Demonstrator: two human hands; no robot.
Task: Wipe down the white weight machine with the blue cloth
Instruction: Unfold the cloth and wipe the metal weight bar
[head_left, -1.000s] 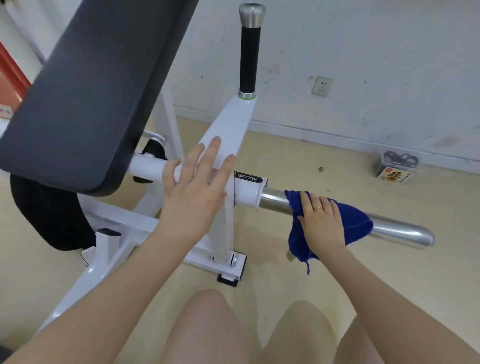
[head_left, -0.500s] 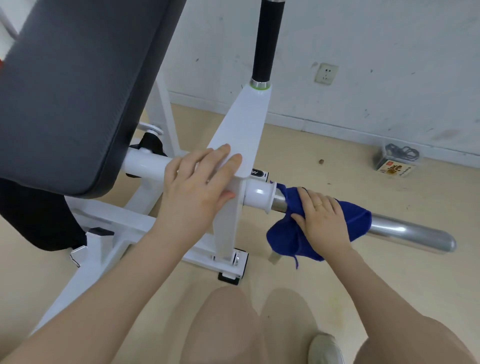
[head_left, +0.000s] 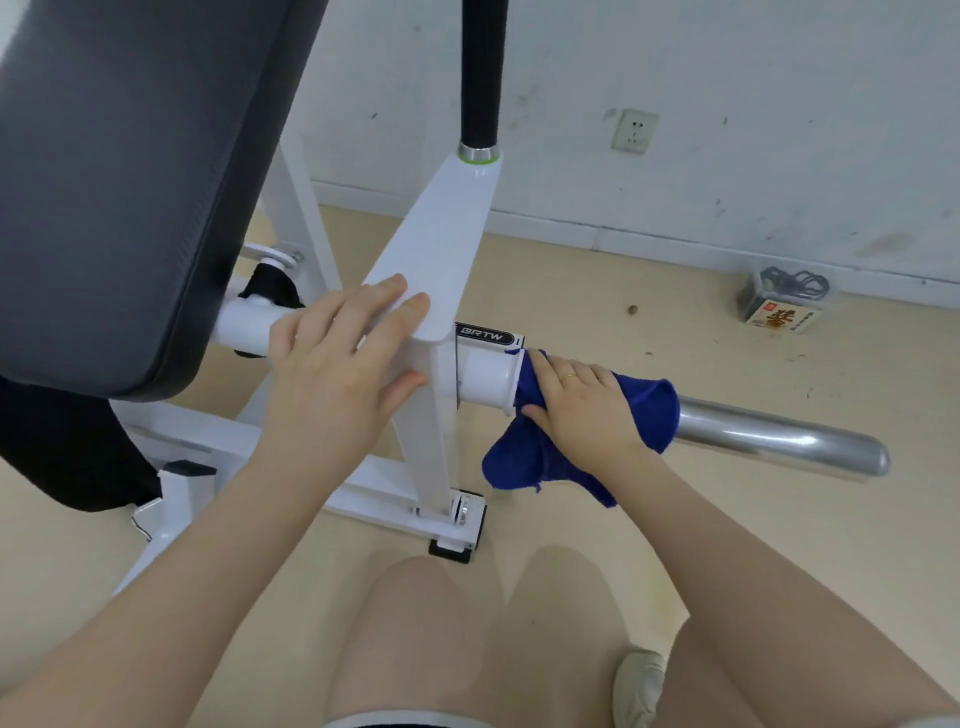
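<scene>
Head view: right hand (head_left: 587, 410) gripping blue terry cloth (head_left: 540, 462) on chrome bar (head_left: 779, 434); left hand (head_left: 337, 374) flat, bracing white steel frame (head_left: 441, 249). Risk: dangling corner snagging at white collar (head_left: 485, 376).

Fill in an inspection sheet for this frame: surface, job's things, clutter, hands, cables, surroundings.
Surface: beige floor, specks of dirt near the wall.
Job's things: white weight machine with dark pad; blue cloth draped over the chrome bar where it meets the white collar.
Clutter: small box by the wall, a small brown bit on the floor.
Hands: left hand rests flat on the white upright, fingers straight; right hand grips the cloth round the bar.
Cables: dark coils on top of the box, kind unclear.
Surroundings: scuffed white wall with a socket.
</scene>
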